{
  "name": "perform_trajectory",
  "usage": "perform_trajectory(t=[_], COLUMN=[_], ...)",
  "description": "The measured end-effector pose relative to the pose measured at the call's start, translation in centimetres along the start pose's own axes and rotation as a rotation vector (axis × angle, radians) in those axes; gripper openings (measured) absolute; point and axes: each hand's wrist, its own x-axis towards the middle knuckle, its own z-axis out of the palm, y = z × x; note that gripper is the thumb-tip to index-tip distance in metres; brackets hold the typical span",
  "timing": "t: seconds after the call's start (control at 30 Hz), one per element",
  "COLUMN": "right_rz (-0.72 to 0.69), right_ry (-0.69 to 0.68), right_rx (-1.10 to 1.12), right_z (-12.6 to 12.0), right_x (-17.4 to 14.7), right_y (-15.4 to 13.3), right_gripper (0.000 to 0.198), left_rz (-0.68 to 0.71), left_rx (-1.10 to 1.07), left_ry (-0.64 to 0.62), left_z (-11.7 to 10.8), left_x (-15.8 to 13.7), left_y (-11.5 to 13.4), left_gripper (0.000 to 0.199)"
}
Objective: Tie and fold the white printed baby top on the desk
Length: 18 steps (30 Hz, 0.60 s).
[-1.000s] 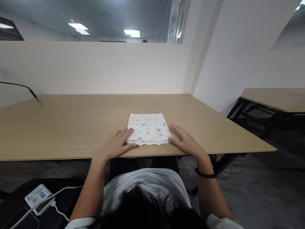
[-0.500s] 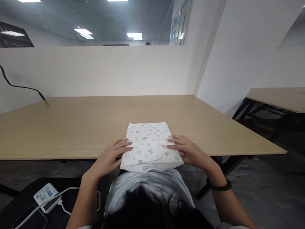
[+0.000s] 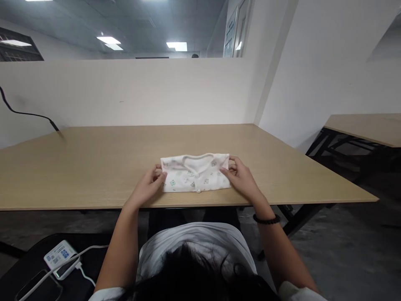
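Note:
A small white garment [image 3: 184,179] with green and pink animal prints, like a baby's top, is folded into a wide, short rectangle near the table's front edge. Its curved neckline lies along the far side, and small round fasteners show down the middle. My left hand [image 3: 148,186] pinches the left end, thumb on top and fingers behind. At the right end, my right hand [image 3: 242,177] pinches the cloth the same way. The undersides of the fingers are hidden.
The wooden table [image 3: 103,163] meets a low white wall [image 3: 150,92] at the back. A black cable [image 3: 29,113] hangs at the left. On a black seat at lower left lie a white power bank [image 3: 61,257] with cords and a phone [image 3: 39,286]. Another table [image 3: 366,127] stands right.
The garment has been folded shorter, from a tall shape overhanging the edge to a wide strip on the table, neckline showing. Both hands went from lying flat to pinching its ends.

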Motion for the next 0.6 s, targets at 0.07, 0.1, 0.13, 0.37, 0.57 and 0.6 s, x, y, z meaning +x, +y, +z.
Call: perform_trajectory(t=[0.07, 0.1, 0.13, 0.37, 0.57, 0.6], right_rz=[0.121, 0.160, 0.179, 0.039, -0.051, -0.064], right_ry=[0.007, 0.016, 0.016, -0.090, -0.085, -0.091], right_rx=[0.003, -0.003, -0.013, -0.112, -0.089, -0.105], right_z=[0.6, 0.8, 0.9, 0.7, 0.9, 0.9], right_x=[0.8, 0.8, 0.7, -0.7, -0.6, -0.6], right_y=[0.3, 0.6, 0.8, 1.2, 0.8, 0.9], right_gripper=[0.062, 0.067, 0.068, 0.031, 0.035, 0.035], left_rz=[-0.088, -0.111, -0.117, -0.057, -0.101, -0.104], left_rx=[-0.056, -0.072, -0.085, 0.013, 0.019, 0.026], left_ry=[0.019, 0.026, 0.025, -0.073, -0.035, -0.035], left_z=[0.2, 0.3, 0.4, 0.4, 0.4, 0.3], left_x=[0.9, 1.1, 1.1, 0.3, 0.0, 0.0], left_y=[-0.2, -0.4, -0.6, -1.2, -1.6, -1.7], left_gripper=[0.062, 0.067, 0.071, 0.046, 0.056, 0.057])
